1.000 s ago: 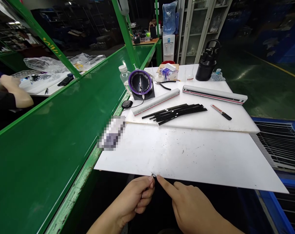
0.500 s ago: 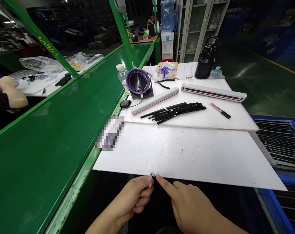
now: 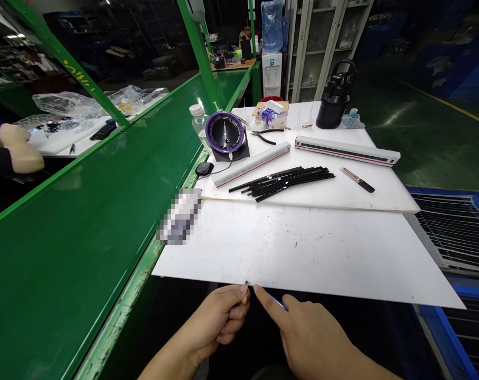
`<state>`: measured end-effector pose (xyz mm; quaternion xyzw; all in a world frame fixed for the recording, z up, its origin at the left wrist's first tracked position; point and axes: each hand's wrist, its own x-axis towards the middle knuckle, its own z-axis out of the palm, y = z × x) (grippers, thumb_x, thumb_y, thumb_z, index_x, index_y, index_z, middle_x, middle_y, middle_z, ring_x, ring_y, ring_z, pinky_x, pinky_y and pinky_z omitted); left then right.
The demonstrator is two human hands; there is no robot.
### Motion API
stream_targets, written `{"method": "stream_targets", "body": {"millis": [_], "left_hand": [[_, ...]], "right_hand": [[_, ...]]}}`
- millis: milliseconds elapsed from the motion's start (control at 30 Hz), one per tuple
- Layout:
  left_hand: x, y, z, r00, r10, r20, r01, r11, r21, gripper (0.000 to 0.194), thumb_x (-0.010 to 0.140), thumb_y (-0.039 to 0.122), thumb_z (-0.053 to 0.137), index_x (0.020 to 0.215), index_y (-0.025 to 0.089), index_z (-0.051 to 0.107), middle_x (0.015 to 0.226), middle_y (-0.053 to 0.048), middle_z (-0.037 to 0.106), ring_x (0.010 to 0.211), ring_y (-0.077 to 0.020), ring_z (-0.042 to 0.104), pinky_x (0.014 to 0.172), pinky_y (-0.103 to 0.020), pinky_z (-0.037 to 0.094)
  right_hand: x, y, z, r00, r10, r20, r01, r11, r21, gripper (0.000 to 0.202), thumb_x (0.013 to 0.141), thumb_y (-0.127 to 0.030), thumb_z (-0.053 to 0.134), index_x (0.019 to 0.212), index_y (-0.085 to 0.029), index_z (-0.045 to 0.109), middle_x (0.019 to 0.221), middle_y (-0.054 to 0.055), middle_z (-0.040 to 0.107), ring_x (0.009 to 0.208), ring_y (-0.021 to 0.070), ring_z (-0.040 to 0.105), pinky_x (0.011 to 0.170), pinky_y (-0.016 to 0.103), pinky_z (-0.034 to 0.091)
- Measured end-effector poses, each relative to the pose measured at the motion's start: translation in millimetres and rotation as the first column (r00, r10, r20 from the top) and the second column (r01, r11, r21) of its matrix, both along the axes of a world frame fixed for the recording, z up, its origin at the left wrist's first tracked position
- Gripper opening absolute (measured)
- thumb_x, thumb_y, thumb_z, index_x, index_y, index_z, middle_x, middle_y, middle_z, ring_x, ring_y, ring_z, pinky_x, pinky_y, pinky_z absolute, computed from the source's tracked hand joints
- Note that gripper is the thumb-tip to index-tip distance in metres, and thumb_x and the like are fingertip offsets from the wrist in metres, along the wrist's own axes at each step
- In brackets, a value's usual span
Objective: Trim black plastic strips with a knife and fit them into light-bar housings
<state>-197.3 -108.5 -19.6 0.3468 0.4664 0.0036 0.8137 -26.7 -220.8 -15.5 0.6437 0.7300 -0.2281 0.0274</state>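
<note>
At the front edge of the white board [image 3: 239, 243], my left hand [image 3: 225, 316] pinches a tiny dark piece [image 3: 246, 283] between thumb and forefinger. The piece is too small to name. My right hand [image 3: 308, 327] is closed beside it, forefinger stretched out with its tip close to the piece. A slim blue tool [image 3: 278, 302] shows along that forefinger; the rest of it is hidden by the hand. Further back lie a bundle of glossy black strips [image 3: 287, 182] and two white model train car bodies [image 3: 346, 150] [image 3: 253, 164] with red stripes.
A utility knife [image 3: 358, 179], cutting pliers [image 3: 268, 135], a purple-rimmed fan [image 3: 225, 132] and a black flask [image 3: 334, 100] stand or lie on the foam sheet. A green partition [image 3: 84, 211] runs along the left. Blue trays of strips [image 3: 453, 227] sit at the right. Another person's arm [image 3: 19, 150] shows beyond the partition.
The blue tool now shows along my right forefinger, where it was not visible before. The dark piece at my fingertips has turned slightly. Both hands stay in nearly the same place.
</note>
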Motion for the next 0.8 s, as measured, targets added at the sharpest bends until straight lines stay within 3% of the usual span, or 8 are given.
{"method": "stream_targets", "body": {"millis": [167,433,667,800], "left_hand": [[1.2,-0.9,1.9,1.000,0.001,0.004,-0.001,1.000,0.012,0.042,0.072,0.053,0.066,0.074,0.020,0.040,0.058,0.009,0.029,0.042,-0.0023,0.013,0.038,-0.017,0.003],[1.2,-1.6,1.2,1.000,0.003,0.007,-0.003,1.000,0.016,0.041,0.072,0.052,0.065,0.074,0.020,0.040,0.057,0.009,0.028,0.042,-0.0027,0.013,0.038,-0.017,0.003],[1.6,-2.7,1.4,1.000,0.013,0.006,-0.013,1.000,0.017,0.039,0.075,0.050,0.063,0.073,0.020,0.038,0.058,0.009,0.028,0.043,-0.0027,0.013,0.038,-0.017,0.004],[2.9,-2.2,2.4,1.000,0.016,0.011,-0.017,1.000,0.016,0.038,0.075,0.048,0.063,0.073,0.020,0.038,0.058,0.008,0.028,0.043,-0.0027,0.013,0.038,-0.017,0.003]], "right_hand": [[4.1,1.0,6.6,0.991,-0.048,-0.125,0.043,0.998,-0.043,0.080,0.082,-0.011,0.043,0.153,-0.035,0.015,0.086,0.002,0.063,0.063,0.0207,0.060,0.050,0.028,0.020],[-2.3,-0.3,6.0,1.000,-0.010,0.004,0.010,0.999,-0.036,0.086,0.077,-0.008,0.045,0.154,-0.032,0.013,0.086,0.005,0.062,0.055,0.0210,0.059,0.046,0.029,0.016],[0.3,-1.5,8.4,0.997,-0.032,-0.068,0.029,0.999,-0.040,0.085,0.079,-0.009,0.045,0.154,-0.032,0.012,0.085,0.004,0.062,0.058,0.0199,0.059,0.047,0.027,0.019],[-2.6,-2.8,5.5,0.999,-0.027,-0.031,0.026,0.999,-0.027,0.088,0.077,-0.007,0.046,0.154,-0.032,0.012,0.083,0.004,0.062,0.055,0.0202,0.059,0.045,0.027,0.018]]}}
